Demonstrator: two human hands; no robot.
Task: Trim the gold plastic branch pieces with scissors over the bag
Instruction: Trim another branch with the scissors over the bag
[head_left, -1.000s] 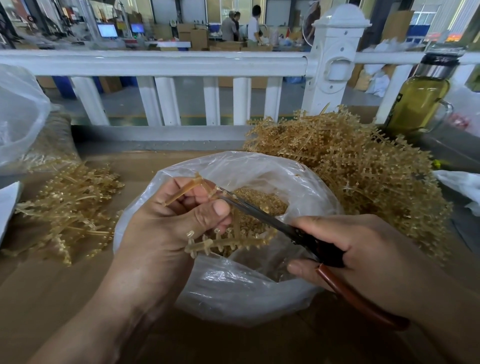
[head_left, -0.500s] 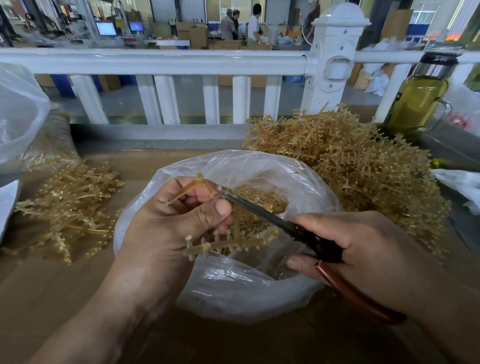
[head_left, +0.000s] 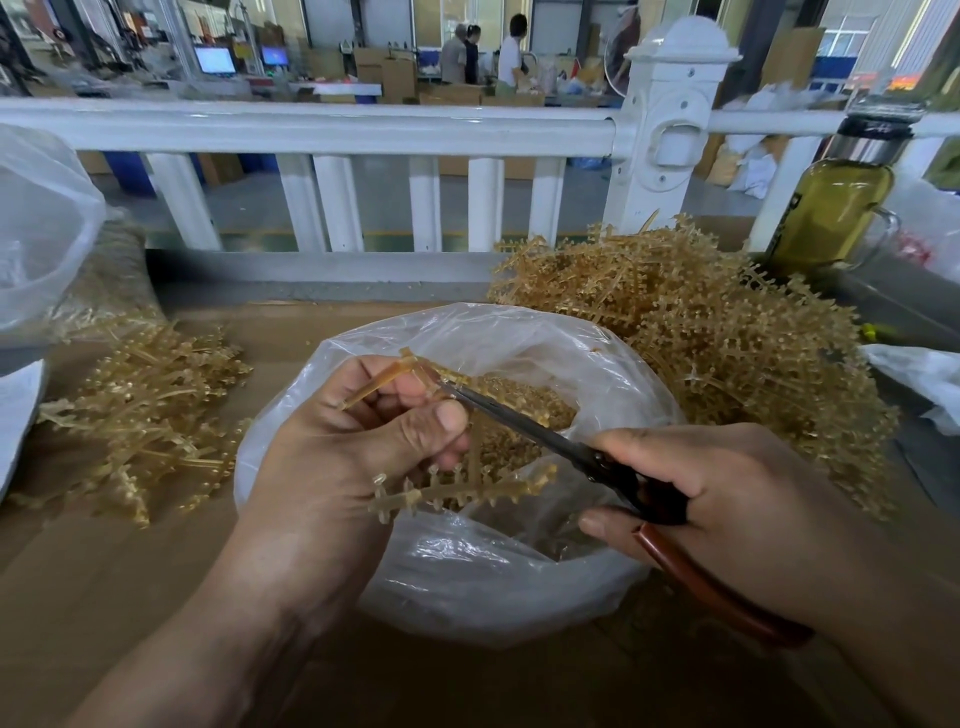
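My left hand (head_left: 337, 467) grips a gold plastic branch piece (head_left: 467, 486) above the open clear plastic bag (head_left: 519, 571). One spiked arm of the piece sticks out to the right below my thumb, and a thin stem pokes up past my fingers. My right hand (head_left: 727, 509) holds red-handled scissors (head_left: 540, 436). Their dark blades point up and left and meet the branch by my left thumb. Small gold trimmings lie inside the bag.
A big heap of gold branch pieces (head_left: 701, 338) lies at the right, a smaller pile (head_left: 140, 405) at the left, all on a brown cardboard surface (head_left: 104, 597). A white railing (head_left: 363, 130) runs behind. A bottle of yellow liquid (head_left: 831, 208) stands far right. Another clear bag (head_left: 36, 228) sits far left.
The hands, scissors and branch have stayed almost still; the scissor blades remain at the branch by my left thumb.
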